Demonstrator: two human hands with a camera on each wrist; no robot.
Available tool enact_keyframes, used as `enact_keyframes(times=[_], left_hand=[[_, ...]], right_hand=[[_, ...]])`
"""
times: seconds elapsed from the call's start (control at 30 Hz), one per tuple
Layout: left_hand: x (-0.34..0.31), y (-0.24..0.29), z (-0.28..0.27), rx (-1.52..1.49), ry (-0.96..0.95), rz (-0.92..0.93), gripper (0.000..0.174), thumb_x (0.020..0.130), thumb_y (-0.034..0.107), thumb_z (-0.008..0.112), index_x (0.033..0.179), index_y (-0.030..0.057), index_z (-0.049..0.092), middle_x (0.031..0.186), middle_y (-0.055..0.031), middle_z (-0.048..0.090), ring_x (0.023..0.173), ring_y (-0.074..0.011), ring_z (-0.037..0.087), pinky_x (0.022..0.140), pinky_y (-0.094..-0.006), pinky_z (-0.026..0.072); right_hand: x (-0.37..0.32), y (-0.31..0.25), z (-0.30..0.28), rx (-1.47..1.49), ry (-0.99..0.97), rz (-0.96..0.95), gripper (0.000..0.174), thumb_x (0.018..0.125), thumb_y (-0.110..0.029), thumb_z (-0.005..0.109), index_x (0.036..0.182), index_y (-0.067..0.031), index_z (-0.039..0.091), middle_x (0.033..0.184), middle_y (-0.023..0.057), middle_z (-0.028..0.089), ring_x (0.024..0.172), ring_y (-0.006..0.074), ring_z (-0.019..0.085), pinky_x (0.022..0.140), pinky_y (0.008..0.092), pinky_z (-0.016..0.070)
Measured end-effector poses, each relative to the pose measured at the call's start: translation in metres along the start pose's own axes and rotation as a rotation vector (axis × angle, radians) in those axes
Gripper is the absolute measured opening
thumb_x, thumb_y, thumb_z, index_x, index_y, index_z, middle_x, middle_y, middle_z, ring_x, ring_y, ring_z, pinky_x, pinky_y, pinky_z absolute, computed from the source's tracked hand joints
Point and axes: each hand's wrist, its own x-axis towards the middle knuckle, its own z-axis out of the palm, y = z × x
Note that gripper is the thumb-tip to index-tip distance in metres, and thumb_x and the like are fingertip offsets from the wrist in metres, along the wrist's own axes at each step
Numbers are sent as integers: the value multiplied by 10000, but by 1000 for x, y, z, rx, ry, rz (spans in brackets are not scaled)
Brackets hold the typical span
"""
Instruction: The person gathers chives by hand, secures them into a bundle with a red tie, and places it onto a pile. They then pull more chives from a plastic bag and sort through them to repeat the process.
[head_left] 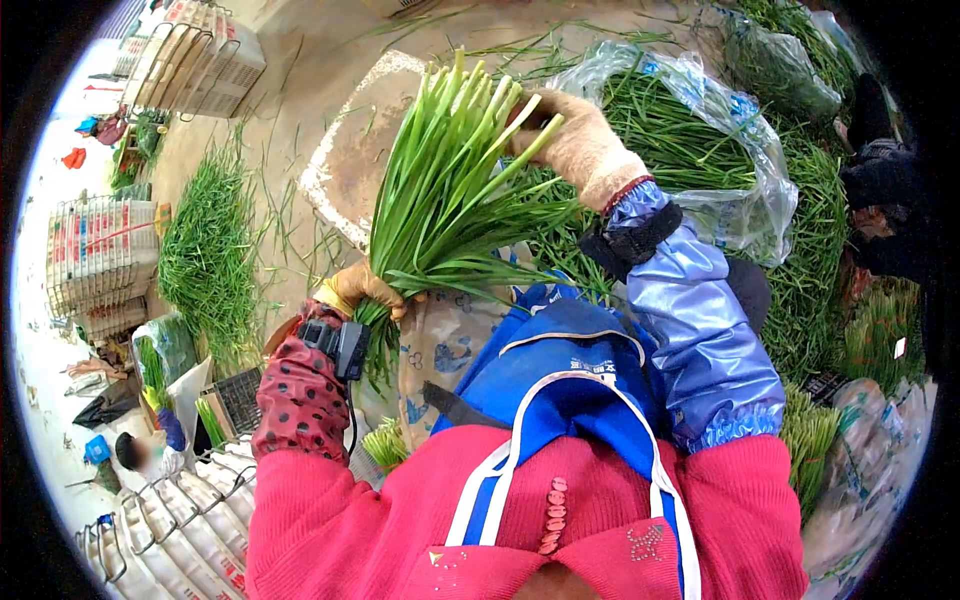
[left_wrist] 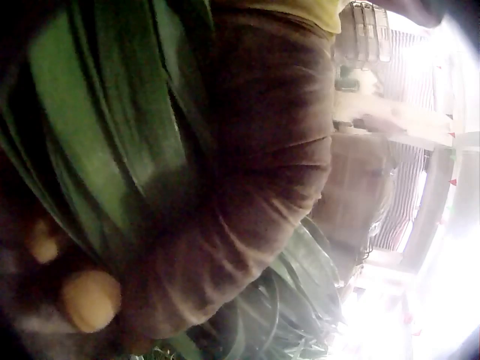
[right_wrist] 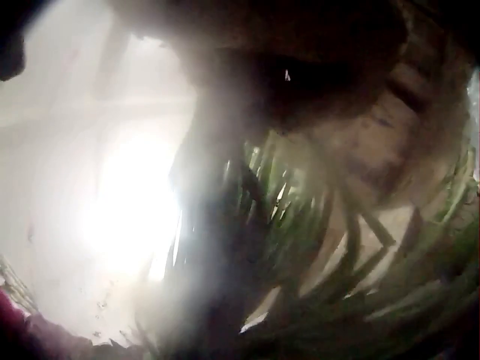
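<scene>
A large bunch of long green stalks (head_left: 440, 190) with pale cut ends is held up in front of the person, pale ends away from the body. The gloved left hand (head_left: 362, 288) grips the leafy end; in the left wrist view its fingers (left_wrist: 247, 202) wrap round broad green leaves (left_wrist: 112, 127). At the pale ends, the gloved right hand (head_left: 575, 140) is against the bunch's right side, its fingertips partly hidden behind the stalks. The right wrist view is blurred and dark, with green stalks (right_wrist: 277, 195) below the glove.
Loose green stalks lie in a heap (head_left: 210, 250) at left and in an open clear plastic bag (head_left: 780, 190) at right. White crates (head_left: 100, 250) stand along the left side. Another person (head_left: 165, 445) is at the lower left. Dark clothing shows at the right edge.
</scene>
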Motion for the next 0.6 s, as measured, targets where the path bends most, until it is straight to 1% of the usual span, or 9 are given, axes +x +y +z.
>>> enact_keyframes(times=[0.03, 0.07, 0.17, 0.27, 0.37, 0.4, 0.47, 0.5, 0.6], left_hand=[[2, -2, -3, 29, -13, -3, 502, 589, -120, 748, 1063, -14, 623, 927, -124, 667, 705, -223, 644, 540, -366, 562], [4, -2, -5, 61, -26, -7, 508, 593, -116, 746, 1075, -19, 619, 932, -127, 665, 698, -224, 646, 543, -362, 564], [5, 9, 4, 259, -15, 32, 494, 591, -113, 747, 1060, -14, 629, 915, -120, 672, 700, -216, 643, 534, -359, 560], [-5, 24, 16, 56, 17, -73, 491, 594, -121, 737, 1060, -2, 637, 893, -94, 676, 729, -190, 627, 566, -340, 554], [-3, 15, 8, 128, -2, -53, 495, 597, -96, 748, 1069, 3, 639, 918, -93, 676, 759, -191, 624, 607, -337, 548], [-2, 13, 4, 175, -23, -40, 510, 598, -86, 758, 1084, 3, 633, 937, -108, 675, 767, -210, 630, 612, -351, 550], [9, 6, -5, 454, -117, 94, 515, 637, -57, 752, 1129, 5, 614, 974, -129, 672, 769, -238, 630, 611, -366, 540], [7, 2, -10, 325, -100, 59, 506, 654, -59, 737, 1139, 5, 608, 981, -130, 670, 774, -239, 631, 614, -364, 543], [2, 14, -1, 91, -63, -103, 466, 732, -70, 662, 1184, 8, 582, 1029, -143, 663, 800, -248, 637, 635, -360, 558]], right_hand=[[-2, -6, 0, -9, -111, 33, 473, 726, -126, 799, 1166, -54, 641, 994, 79, 698, 891, 143, 643, 801, 292, 535], [-1, -1, 0, 10, -198, -79, 487, 738, -127, 801, 1189, -62, 629, 1073, 84, 691, 932, 151, 639, 834, 297, 523], [4, 4, 1, -64, -276, -107, 463, 772, -99, 768, 1210, -73, 621, 1085, 78, 694, 1005, 161, 624, 897, 306, 493], [-2, 0, -4, -95, -361, -37, 404, 818, -130, 725, 1207, -85, 625, 1077, 90, 695, 993, 172, 630, 889, 316, 493], [-13, -11, -8, -400, -227, -58, 338, 876, -186, 656, 1200, -92, 627, 1070, 119, 691, 988, 209, 643, 878, 323, 491], [-6, 19, -7, -356, -147, -153, 294, 915, -243, 577, 1166, -104, 642, 1059, 153, 686, 979, 278, 651, 861, 345, 495], [-15, 3, -7, -500, -117, -91, 304, 916, -214, 577, 1169, -56, 635, 1074, 152, 683, 967, 224, 651, 846, 315, 501], [-20, -1, -8, -573, -103, -53, 309, 916, -199, 576, 1170, -32, 632, 1082, 152, 682, 962, 196, 652, 839, 300, 503], [-34, 16, -19, -1113, -72, -475, 255, 900, -150, 549, 1093, -16, 649, 1029, 162, 673, 951, 290, 653, 823, 323, 527]])
